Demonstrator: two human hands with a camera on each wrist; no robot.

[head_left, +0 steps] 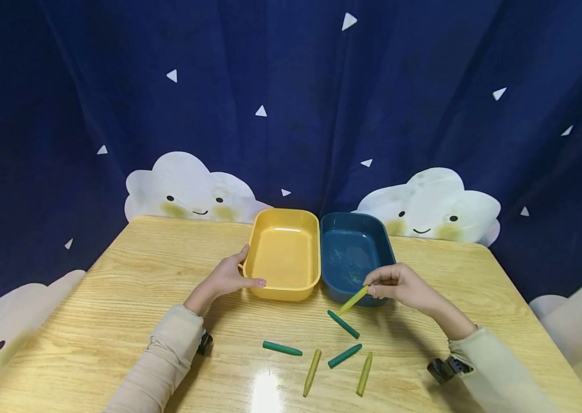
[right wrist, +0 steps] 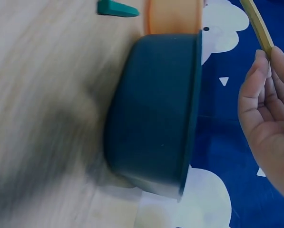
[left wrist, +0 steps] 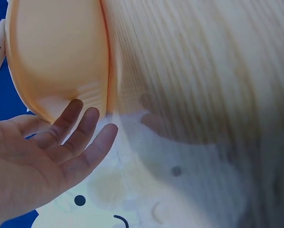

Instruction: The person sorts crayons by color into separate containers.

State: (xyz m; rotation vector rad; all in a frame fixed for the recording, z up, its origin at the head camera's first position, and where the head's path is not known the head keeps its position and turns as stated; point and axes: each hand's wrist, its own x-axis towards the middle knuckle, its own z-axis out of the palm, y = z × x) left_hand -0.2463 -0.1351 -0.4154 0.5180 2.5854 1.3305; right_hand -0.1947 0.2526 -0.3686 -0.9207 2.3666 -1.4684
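A yellow crayon (head_left: 354,300) is pinched between the thumb and fingertips of my right hand (head_left: 403,285). That hand is at the front right of a dark blue bin (head_left: 332,289), and the crayon slants down toward the table in front of it. To the left stands a yellow bin (head_left: 282,294), side by side with the blue one. My left hand (head_left: 227,276) rests at its left side, thumb over the front left rim. In the left wrist view the left fingers (left wrist: 77,137) are spread loosely beside the bin's outer wall.
Green crayons (head_left: 282,348) and yellow crayons (head_left: 312,373) lie scattered on the wooden table (head_left: 167,275) in front of the bins. One green crayon (head_left: 343,324) lies just below the held one. A blue curtain (head_left: 291,86) with clouds hangs behind the table.
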